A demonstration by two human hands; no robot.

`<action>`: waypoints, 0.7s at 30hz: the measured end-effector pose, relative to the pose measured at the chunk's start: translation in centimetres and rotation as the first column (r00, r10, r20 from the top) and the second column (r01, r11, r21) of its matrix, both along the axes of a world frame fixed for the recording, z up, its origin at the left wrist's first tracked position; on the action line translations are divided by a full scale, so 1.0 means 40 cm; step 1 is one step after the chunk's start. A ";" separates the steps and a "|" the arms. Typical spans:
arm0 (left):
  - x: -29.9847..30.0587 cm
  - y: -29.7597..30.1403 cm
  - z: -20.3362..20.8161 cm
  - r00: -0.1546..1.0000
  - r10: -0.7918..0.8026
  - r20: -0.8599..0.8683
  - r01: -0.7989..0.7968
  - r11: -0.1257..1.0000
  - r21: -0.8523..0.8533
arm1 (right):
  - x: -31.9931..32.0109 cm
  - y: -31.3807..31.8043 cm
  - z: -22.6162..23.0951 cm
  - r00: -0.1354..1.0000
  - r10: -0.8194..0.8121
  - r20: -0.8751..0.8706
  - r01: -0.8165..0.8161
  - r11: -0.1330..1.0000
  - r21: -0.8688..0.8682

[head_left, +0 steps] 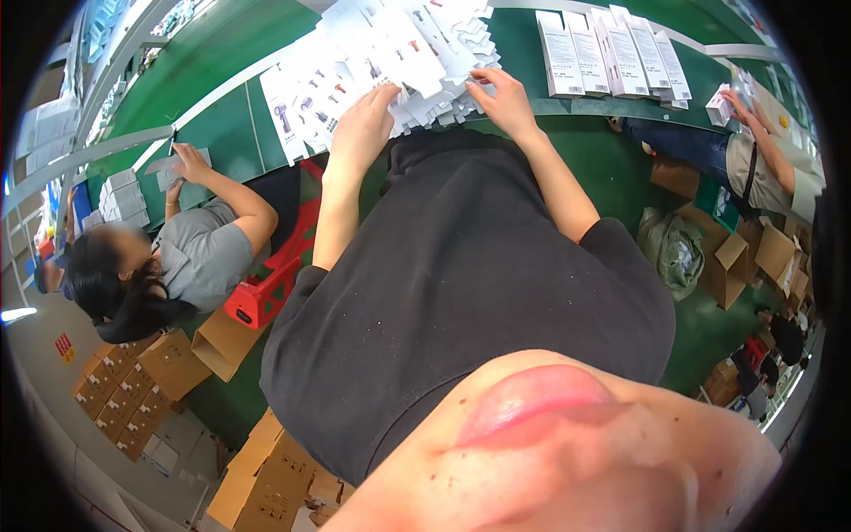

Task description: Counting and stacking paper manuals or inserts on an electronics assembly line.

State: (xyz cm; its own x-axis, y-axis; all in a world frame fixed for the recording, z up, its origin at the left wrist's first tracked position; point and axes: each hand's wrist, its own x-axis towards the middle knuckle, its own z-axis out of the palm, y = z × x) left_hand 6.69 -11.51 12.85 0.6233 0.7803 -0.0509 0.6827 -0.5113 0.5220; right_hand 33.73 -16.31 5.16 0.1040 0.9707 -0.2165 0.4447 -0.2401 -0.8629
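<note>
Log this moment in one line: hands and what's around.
left hand: at flat printed cartons; right hand: at same cartons; right side: row of white boxes on green table

Front and centre on the counter (519,44), a heap of flat cartons (381,66), left fingers (386,92) over its near part, right fingers (484,78) at its right edge! Further right, a row of boxes (619,53); left, a co-worker (199,257); behind-left, seemingly on the floor, stacked cardboard cartons (128,395).

White flat cartons (355,66) printed with dark and orange-brown pictures
Green tabletop (519,44); black shirt (470,266); red stool (269,288).
</note>
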 end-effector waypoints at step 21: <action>0.052 0.007 0.190 0.716 0.448 0.536 -0.214 0.871 -0.442 | -0.082 0.082 0.264 0.882 0.117 0.457 -0.451 0.491 0.745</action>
State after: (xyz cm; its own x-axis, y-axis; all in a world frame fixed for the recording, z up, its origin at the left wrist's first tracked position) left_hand 8.76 -11.22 20.44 0.3126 0.9487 -0.0479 0.2512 -0.0339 0.9674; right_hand 30.46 -13.04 15.72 -0.3168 0.6754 0.6660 0.6185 0.6794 -0.3948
